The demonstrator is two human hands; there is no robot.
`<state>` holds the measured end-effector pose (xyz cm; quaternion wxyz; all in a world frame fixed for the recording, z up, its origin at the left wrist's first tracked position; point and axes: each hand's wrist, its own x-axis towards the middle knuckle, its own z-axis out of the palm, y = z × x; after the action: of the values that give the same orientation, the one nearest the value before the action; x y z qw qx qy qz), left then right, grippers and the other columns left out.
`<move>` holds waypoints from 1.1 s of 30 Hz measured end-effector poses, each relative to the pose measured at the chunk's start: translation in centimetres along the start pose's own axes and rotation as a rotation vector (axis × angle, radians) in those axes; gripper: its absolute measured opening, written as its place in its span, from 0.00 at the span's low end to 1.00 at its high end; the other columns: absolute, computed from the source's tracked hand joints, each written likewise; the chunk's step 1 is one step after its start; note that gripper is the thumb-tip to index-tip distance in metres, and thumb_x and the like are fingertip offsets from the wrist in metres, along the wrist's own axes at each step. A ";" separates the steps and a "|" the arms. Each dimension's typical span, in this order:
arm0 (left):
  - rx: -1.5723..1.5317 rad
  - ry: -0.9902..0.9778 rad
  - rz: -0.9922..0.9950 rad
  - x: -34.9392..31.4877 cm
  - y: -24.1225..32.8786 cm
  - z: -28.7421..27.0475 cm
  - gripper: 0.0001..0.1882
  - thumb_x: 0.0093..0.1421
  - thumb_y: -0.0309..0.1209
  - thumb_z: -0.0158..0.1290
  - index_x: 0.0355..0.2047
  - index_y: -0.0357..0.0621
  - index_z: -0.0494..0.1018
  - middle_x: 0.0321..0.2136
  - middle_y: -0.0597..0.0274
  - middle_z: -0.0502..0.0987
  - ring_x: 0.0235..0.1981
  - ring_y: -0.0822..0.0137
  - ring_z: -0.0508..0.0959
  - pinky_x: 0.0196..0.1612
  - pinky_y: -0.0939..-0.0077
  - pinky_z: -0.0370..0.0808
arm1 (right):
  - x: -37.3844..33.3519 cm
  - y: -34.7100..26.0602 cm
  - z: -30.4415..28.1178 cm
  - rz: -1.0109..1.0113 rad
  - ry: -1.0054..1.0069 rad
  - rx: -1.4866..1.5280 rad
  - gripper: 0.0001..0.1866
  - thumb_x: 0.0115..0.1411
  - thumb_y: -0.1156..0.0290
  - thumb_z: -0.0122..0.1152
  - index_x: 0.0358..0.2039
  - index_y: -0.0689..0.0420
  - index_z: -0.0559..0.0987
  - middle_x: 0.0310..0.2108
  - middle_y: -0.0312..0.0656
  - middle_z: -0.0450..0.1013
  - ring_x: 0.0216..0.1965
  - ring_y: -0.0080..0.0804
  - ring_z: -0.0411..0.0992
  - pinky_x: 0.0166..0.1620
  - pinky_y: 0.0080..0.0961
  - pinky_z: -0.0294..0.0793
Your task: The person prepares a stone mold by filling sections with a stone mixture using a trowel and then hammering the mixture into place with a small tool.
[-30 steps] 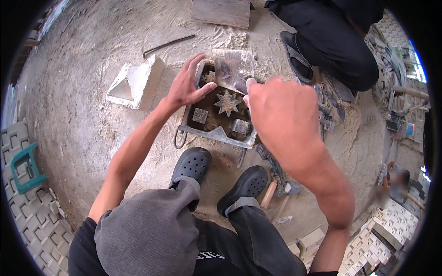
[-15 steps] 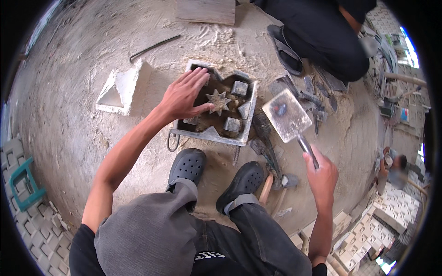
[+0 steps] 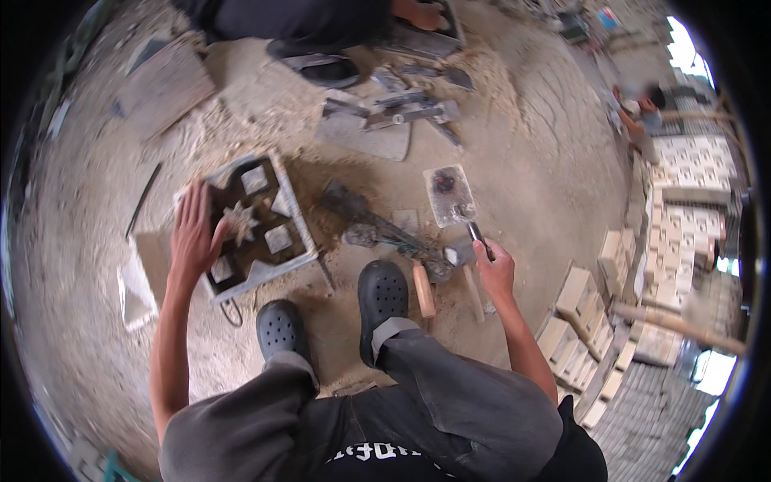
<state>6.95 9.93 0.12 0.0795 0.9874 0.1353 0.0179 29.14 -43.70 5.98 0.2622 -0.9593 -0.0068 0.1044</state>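
On sandy ground [image 3: 530,185], the right hand [image 3: 495,271] grips a square-bladed trowel [image 3: 450,197], now swung well right of the metal mould [image 3: 297,207], leaving its far square block [image 3: 254,179] bare. The left hand [image 3: 191,233] lies at the mould's left side, fingers extended. Beyond, a co-worker [image 3: 305,22] crouches; patterned blocks [image 3: 687,165] stand farther right.

To the right of the trowel [image 3: 451,195] in my right hand [image 3: 495,267], sandy ground [image 3: 546,201] lies open as far as the pale blocks [image 3: 580,291]. Leftward, dark tools [image 3: 345,201] lie between that hand and the metal mould [image 3: 265,279], passable from above; my left hand [image 3: 193,229] obstructs the mould's left edge.
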 end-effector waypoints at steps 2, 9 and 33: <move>-0.008 -0.107 -0.135 -1.9 1.5 -0.9 0.39 0.69 0.46 0.47 0.71 0.32 0.51 0.71 0.41 0.53 0.73 0.48 0.51 0.73 0.55 0.47 | 0.9 2.9 -1.0 0.118 0.053 0.032 0.23 0.63 0.51 0.64 0.44 0.61 0.84 0.19 0.41 0.75 0.20 0.26 0.72 0.29 0.29 0.70; -0.017 -0.282 0.193 1.7 8.5 -2.2 0.45 0.62 0.52 0.51 0.71 0.36 0.52 0.73 0.43 0.49 0.75 0.47 0.46 0.75 0.53 0.41 | 10.8 10.9 -1.3 0.310 0.099 0.062 0.26 0.62 0.48 0.63 0.44 0.61 0.84 0.18 0.35 0.73 0.20 0.23 0.71 0.26 0.26 0.68; -0.151 0.009 -0.163 -2.8 7.2 1.3 0.56 0.62 0.66 0.44 0.73 0.32 0.41 0.73 0.36 0.44 0.75 0.42 0.43 0.74 0.48 0.38 | 45.2 9.6 4.6 0.131 0.369 -0.126 0.27 0.58 0.43 0.67 0.38 0.56 0.87 0.16 0.40 0.73 0.15 0.32 0.72 0.19 0.30 0.69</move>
<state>6.24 2.12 0.00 0.1541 0.9643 0.2139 0.0260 72.03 -46.58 -11.64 0.1911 -0.9751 0.0971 -0.0570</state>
